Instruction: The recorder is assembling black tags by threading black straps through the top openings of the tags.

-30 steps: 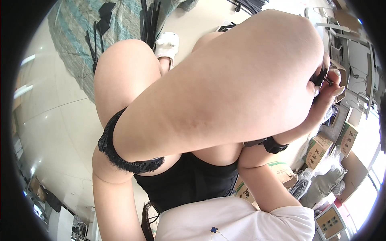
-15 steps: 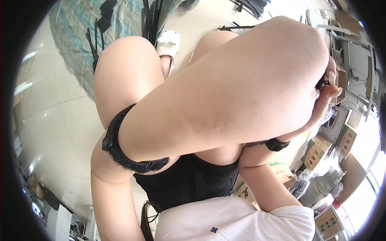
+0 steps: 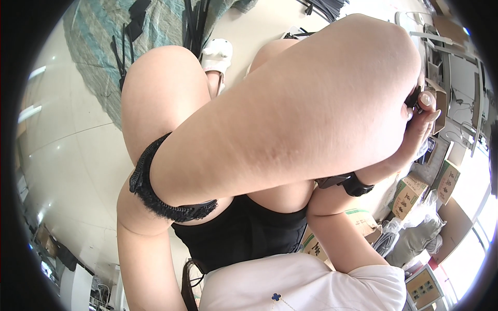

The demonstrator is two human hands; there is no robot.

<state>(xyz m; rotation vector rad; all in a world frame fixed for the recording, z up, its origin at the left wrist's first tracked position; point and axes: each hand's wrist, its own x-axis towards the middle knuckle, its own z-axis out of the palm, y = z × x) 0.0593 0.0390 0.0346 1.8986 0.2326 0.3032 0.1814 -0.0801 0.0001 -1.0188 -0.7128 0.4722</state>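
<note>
The back of my left hand (image 3: 290, 114) fills the middle, very near, with a frilly black band (image 3: 168, 205) round its wrist. Its knuckles bend at the right, and most of its fingers are hidden. Past them, my right hand (image 3: 423, 116) comes up with its thumb and a finger pinched. Both hands meet at a small black piece (image 3: 414, 97), mostly covered, whose exact kind I cannot make out. A black watch (image 3: 358, 184) is on my right wrist. Another dark thing (image 3: 332, 180) beside it is partly covered by my left hand.
My bare knees (image 3: 166, 72) are below. A crumpled grey-green sheet (image 3: 98, 57) lies on the pale floor with black strips (image 3: 194, 23) on it. More black strips (image 3: 332, 8) lie at the top. Cartons (image 3: 407, 197) and plastic bags (image 3: 420, 233) stand at the right.
My left hand has shifted slightly up and left. My right fingertips have turned a little, and more of the black piece shows between the hands.
</note>
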